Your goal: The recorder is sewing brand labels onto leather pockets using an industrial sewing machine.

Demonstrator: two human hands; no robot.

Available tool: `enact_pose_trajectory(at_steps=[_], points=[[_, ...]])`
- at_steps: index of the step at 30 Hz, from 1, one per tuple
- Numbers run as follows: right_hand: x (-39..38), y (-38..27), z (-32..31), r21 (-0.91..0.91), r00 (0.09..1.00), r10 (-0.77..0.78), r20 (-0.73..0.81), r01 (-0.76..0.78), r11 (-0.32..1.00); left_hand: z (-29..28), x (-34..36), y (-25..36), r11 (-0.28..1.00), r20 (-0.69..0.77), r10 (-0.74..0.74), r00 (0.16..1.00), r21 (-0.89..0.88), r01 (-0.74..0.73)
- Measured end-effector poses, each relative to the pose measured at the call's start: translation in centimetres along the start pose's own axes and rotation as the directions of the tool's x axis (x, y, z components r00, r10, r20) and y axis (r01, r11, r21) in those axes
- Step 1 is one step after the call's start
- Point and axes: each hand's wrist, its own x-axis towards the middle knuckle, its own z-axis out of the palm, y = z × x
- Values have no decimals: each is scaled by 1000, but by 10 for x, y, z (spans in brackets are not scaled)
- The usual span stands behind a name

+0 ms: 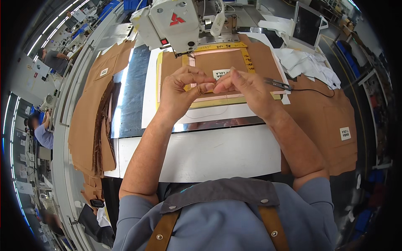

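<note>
My left hand (180, 88) is closed in a pinch, its fingertips meeting those of my right hand (253, 94). The right fingers are pinched too; whatever is between the fingertips is too small to make out. Below them a thin dark thread (209, 117) curves over the white sheet. Both hands hover above a brown fabric panel (206, 62) with a white label (220, 73), lying in a yellow-edged frame (248, 54). Beside my right hand is a pair of thread snips (278, 84) on a black cord; whether the hand touches it is hidden.
A white sewing machine head (173, 23) stands just beyond my hands. Brown fabric pieces are stacked at left (90, 108) and right (335, 113). A shiny metal plate (127, 100) lies under the work. White cloth (307, 65) and a screen (307, 26) are at back right.
</note>
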Motion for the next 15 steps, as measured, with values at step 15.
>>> enact_pose_trajectory(at_steps=[15], points=[[37, 46, -16, 32, 975, 150, -163, -147, 989, 11, 20, -52, 980, -133, -189, 973, -92, 177]])
